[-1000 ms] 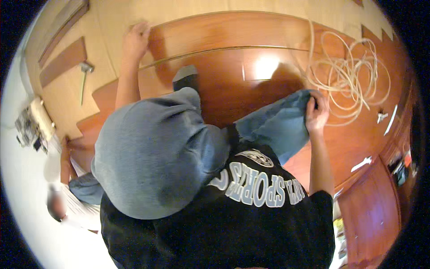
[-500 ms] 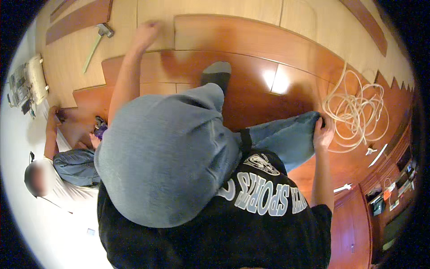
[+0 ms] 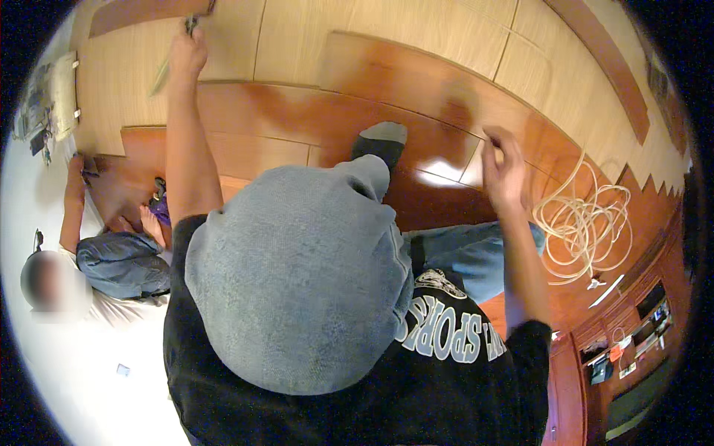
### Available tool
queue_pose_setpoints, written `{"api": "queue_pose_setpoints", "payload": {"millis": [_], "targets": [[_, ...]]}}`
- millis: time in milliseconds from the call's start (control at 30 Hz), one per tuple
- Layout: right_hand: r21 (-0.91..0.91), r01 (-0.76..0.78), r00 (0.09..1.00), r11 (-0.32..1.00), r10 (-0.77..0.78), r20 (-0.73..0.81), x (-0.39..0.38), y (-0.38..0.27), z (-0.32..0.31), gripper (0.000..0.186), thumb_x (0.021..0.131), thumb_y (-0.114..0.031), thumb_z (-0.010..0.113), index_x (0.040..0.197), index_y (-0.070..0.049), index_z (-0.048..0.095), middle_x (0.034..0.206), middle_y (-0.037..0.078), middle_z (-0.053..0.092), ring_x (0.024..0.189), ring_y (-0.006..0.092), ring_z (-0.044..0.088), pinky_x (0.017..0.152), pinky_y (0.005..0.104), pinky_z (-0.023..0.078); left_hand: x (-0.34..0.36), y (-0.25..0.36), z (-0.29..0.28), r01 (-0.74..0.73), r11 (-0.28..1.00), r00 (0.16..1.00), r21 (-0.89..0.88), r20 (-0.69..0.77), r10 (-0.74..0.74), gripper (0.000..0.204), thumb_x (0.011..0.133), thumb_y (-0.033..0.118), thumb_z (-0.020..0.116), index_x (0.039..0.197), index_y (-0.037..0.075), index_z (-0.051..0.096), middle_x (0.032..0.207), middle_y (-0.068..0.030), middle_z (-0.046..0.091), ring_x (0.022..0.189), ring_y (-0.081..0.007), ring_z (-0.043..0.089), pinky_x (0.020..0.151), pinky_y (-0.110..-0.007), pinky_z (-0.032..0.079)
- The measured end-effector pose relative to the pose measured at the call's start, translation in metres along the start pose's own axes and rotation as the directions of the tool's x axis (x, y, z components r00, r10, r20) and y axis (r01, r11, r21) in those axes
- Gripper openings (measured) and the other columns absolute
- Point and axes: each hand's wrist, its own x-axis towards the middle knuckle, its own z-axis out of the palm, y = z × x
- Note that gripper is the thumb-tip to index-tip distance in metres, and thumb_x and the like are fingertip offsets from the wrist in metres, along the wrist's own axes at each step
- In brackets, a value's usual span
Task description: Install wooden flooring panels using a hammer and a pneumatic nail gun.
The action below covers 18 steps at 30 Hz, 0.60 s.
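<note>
My left hand (image 3: 188,53) reaches out to the far left and is closed around a hammer, high on its shaft. The dark hammer head (image 3: 191,23) shows just past the fingers, and the pale green handle (image 3: 161,78) sticks out beside the hand. My right hand (image 3: 507,169) hovers over the glossy reddish-brown floor boards (image 3: 416,70), above my bent leg. Its fingers are loosely curled and apart, with nothing between them. My foot in a dark sock with a grey toe (image 3: 384,134) rests on the boards between the two hands.
Pale wood-look flooring (image 3: 424,26) lies beyond the stepped reddish boards. A loose coil of clear hose (image 3: 584,219) is on the right. At the left, another person (image 3: 119,264) sits by the wall, one hand on the floor. A cluttered cabinet (image 3: 632,342) stands far right.
My left hand has moved left and taken hold of the hammer that lay on the floor. My right hand has let go of my trouser knee and risen forward.
</note>
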Motion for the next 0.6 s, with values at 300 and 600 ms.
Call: {"api": "queue_pose_setpoints", "payload": {"millis": [300,600], "targets": [[-0.093,0.652,0.742,0.752,-0.659,-0.126,0.159,-0.172,0.001,0.068,0.088,-0.023,0.065,0.146,0.001,0.040,0.141,0.031,0.047,0.129,0.0470,0.048,0.108,0.0513,0.043,-0.142,0.301,-0.142,-0.018,-0.044,0.620,-0.999,-0.046,0.783,0.074,0.097,0.043,0.060,0.154,0.003,0.035,0.110,-0.0096,0.063,0.085,-0.0175,0.058,0.074,-0.031,0.051],[-0.632,0.345,0.831,0.694,0.087,0.549,0.178,0.011,-0.084,0.042,0.089,-0.029,0.066,0.121,-0.002,0.062,0.102,0.027,0.070,0.100,0.0444,0.066,0.088,0.0504,0.053,-0.119,0.217,0.038,-0.437,0.897,0.733,-0.070,0.550,0.400,0.046,0.093,0.045,0.067,0.104,0.000,0.068,0.092,-0.0162,0.071,0.086,-0.0275,0.067,0.079,-0.039,0.052]]}}
